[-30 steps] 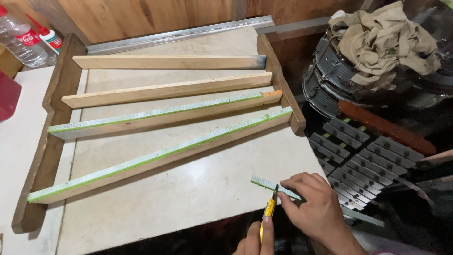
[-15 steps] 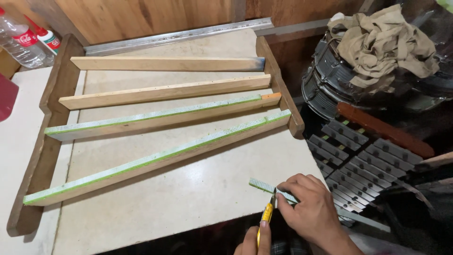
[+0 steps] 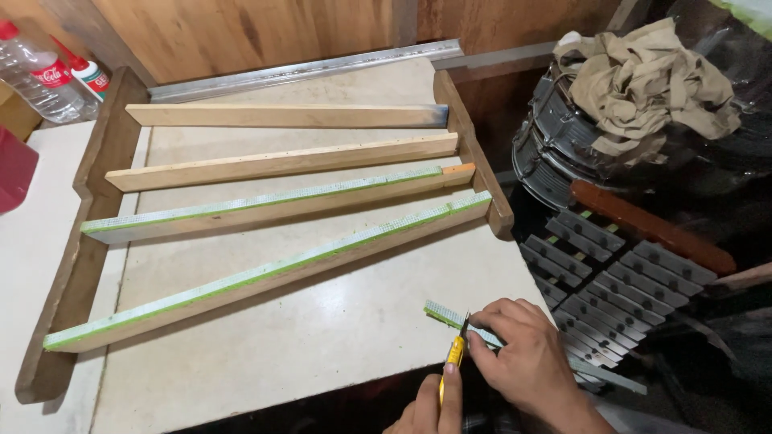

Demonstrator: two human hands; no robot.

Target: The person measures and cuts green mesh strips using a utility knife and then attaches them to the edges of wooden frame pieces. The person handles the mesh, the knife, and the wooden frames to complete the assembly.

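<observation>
A thin green-and-white strip (image 3: 441, 313) lies at the table's front right edge. My right hand (image 3: 527, 362) presses it down with the fingertips. My left hand (image 3: 430, 411), only partly in view at the bottom, holds a yellow utility knife (image 3: 455, 355) whose blade tip touches the strip beside my right fingers. Further back lies a wooden frame (image 3: 104, 161) with several slanted slats. The two nearer slats (image 3: 265, 269) carry the same green-and-white strip along their top edge.
Plastic bottles (image 3: 48, 72) stand at the back left beside a red object (image 3: 12, 173). An aluminium rail (image 3: 305, 71) runs along the back. To the right, off the table, are a drum with beige cloth (image 3: 643, 80) and a set of metal bars (image 3: 595, 273).
Both hands stay on the strip and the knife, and the blade has edged slightly along the strip. The view has shifted a little; the frame has not moved.
</observation>
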